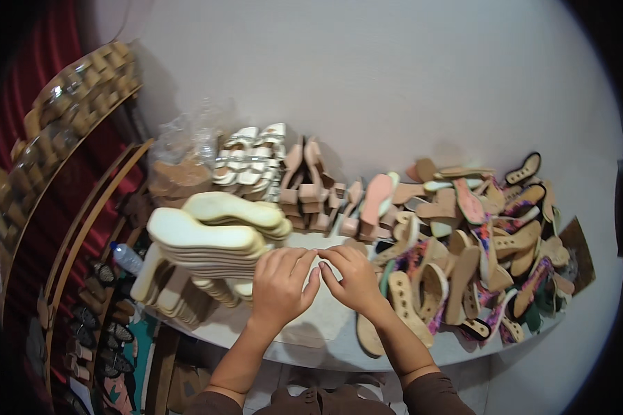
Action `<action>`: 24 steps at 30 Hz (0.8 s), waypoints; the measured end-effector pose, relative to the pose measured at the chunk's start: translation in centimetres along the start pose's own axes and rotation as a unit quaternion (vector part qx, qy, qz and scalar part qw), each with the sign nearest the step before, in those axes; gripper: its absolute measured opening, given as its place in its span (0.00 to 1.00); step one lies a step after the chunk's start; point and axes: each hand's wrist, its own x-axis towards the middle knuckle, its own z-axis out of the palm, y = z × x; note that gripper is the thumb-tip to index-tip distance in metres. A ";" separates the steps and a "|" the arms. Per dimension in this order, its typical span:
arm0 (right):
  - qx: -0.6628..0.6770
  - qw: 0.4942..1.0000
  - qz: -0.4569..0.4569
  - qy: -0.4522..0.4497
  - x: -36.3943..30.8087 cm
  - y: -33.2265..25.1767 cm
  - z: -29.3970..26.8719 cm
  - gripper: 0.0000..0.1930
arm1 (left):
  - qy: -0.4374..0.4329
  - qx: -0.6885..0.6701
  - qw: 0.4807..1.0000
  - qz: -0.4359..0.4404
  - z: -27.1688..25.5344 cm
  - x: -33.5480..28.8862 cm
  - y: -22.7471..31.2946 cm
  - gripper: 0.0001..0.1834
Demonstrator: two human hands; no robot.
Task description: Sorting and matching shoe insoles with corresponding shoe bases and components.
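Left hand (pixel 282 285) and right hand (pixel 354 278), two in all, are released and half open with fingers bent, their fingertips nearly meeting above the tabletop (pixel 457 354). Just beside the left hand stand two piles of cream soles (pixel 204 243), whose layers I cannot count surely, and near the right hand lies one heap of mixed sandals and soles (pixel 463 280). Farther behind are at least two white sandals (pixel 264 153), and toward the left one water bottle (pixel 127 259).

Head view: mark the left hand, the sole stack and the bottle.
Left hand (pixel 278 286), head view: back of the hand.
Sole stack (pixel 208 236), head view: top sole.
Bottle (pixel 127 259), head view: its side.
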 end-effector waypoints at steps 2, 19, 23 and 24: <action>-0.012 1.000 0.013 0.009 -2.3 2.0 -3.1 0.11 | -0.021 -0.036 0.999 0.005 3.3 0.3 3.1 0.13; -0.061 0.988 0.121 -0.073 -15.2 19.8 -25.0 0.09 | -0.157 -0.196 0.968 -0.027 24.9 5.3 24.0 0.12; -0.041 0.993 0.101 -0.045 -14.4 22.7 -26.3 0.11 | -0.194 -0.157 0.968 -0.031 26.4 6.7 24.0 0.12; -0.040 0.993 0.100 -0.044 -14.2 23.2 -26.9 0.11 | -0.194 -0.156 0.968 -0.030 26.9 7.1 24.0 0.12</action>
